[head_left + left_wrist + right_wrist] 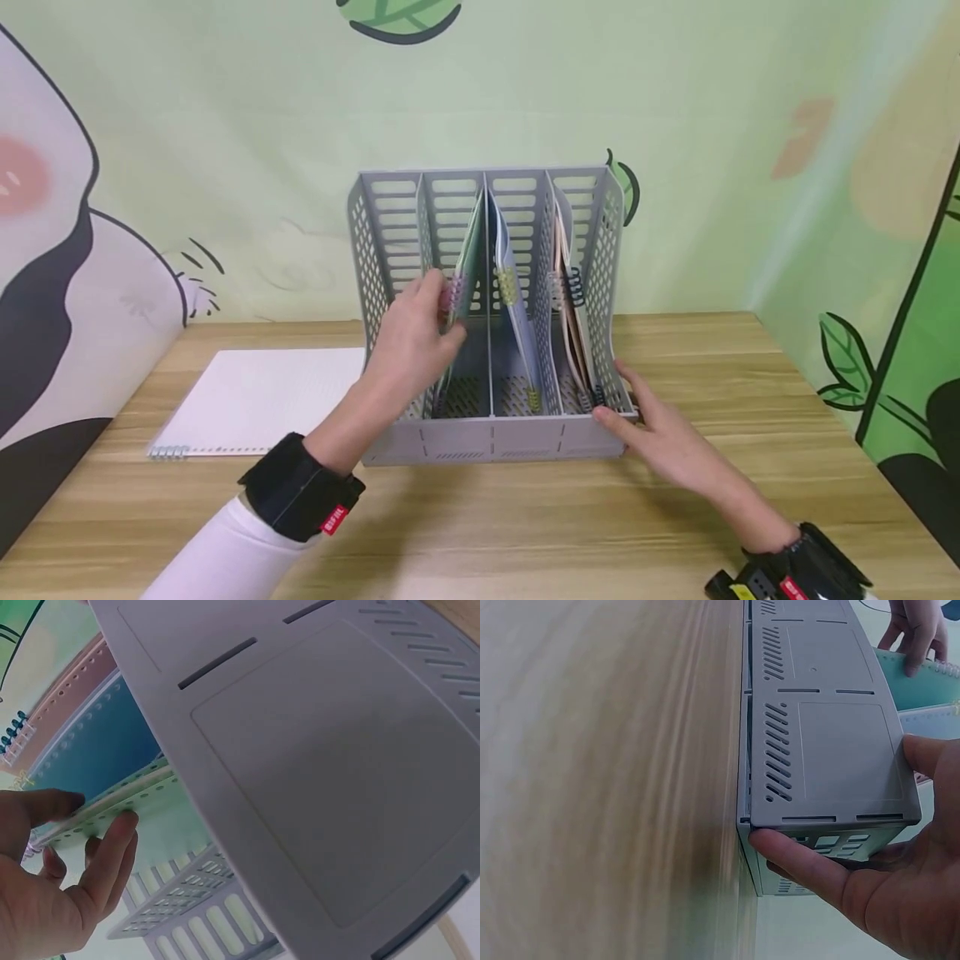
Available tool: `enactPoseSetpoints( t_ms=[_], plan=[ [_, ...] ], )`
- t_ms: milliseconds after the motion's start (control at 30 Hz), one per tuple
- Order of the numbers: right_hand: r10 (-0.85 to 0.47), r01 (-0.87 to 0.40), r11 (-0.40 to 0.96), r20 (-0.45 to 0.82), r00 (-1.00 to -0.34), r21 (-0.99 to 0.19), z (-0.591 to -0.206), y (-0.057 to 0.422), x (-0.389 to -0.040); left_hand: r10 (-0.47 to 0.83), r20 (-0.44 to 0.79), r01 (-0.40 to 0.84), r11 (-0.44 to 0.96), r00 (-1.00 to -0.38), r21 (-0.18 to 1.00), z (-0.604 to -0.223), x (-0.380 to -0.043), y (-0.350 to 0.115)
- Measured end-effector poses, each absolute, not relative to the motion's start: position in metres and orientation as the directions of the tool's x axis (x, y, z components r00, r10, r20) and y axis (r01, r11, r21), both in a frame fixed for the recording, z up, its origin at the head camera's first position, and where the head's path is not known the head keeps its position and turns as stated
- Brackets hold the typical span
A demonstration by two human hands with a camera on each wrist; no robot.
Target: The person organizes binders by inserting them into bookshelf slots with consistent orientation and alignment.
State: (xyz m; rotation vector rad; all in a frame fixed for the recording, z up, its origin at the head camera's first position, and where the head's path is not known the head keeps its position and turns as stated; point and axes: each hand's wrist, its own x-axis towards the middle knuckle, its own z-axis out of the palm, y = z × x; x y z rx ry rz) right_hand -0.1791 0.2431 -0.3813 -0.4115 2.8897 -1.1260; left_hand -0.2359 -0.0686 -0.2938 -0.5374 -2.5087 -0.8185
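Note:
A grey file rack [459, 442] with several upright compartments stands on the table. My left hand [412, 329] pinches the spiral edge of a green notebook [169, 812], which leans in the second compartment from the left. In the left wrist view, the thumb is on one side of it and the fingers on the other. My right hand [663, 437] grips the rack's front right corner, its thumb over the front wall, as the right wrist view confirms. A blue notebook [519, 321] leans in the third compartment. Pinkish and pale notebooks [572, 342] fill part of the rightmost one.
An open white spiral notebook [273, 396] lies flat on the wooden table [480, 533], left of the rack and partly behind it. Close behind the table hangs a green cartoon-printed backdrop [262, 150]. Bare wood extends before the rack and to its right.

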Motion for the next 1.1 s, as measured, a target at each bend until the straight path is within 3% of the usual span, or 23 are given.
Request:
enactPoseSetpoints(
  t_ms=[567, 1100],
  plan=[
    [-0.249, -0.234, 0.703, 0.075, -0.966, -0.671, -0.381, 0.243, -0.179, 0.227, 0.376, 0.394, 0.794, -0.899, 0.463, -0.296, -0.229, -0.073],
    [-0.252, -0.242, 0.704, 0.084, -0.964, -0.668, -0.382, 0.243, -0.18, 0.389, 0.397, 0.546, 0.706, -0.831, 0.452, -0.305, -0.217, -0.097]
  ],
)
